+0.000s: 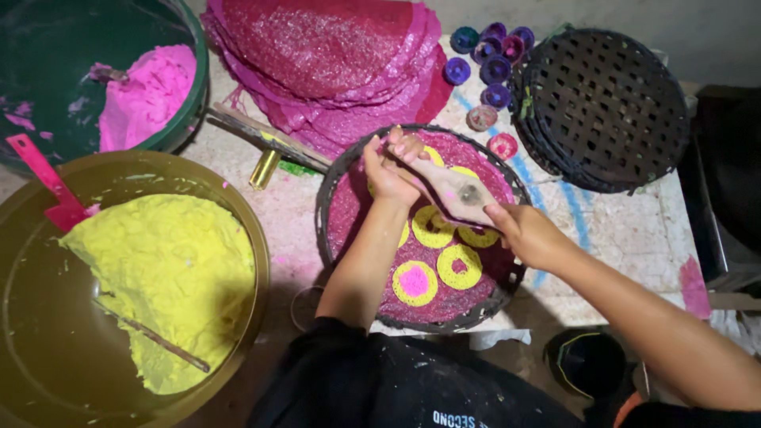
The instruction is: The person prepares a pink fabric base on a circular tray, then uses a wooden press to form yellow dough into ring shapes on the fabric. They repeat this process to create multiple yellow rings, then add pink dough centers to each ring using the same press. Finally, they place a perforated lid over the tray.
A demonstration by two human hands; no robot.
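My left hand [387,168] and my right hand [527,231] both grip a flat beige tool [453,192] with a small round hole, held over a round black woven tray [331,184]. A pink glittery sheet [353,208] lines the tray. On it lie several yellow dough rings [460,266]; one ring has a pink centre [414,281]. My left hand holds the tool's far end, my right hand the near end.
A brown tub of yellow dough [170,277] sits at the left with a thin stick and a pink scoop [46,184]. A green tub holds pink dough [147,95]. Stacked pink sheets [333,55], small purple cups [493,57] and stacked black trays [606,107] lie behind.
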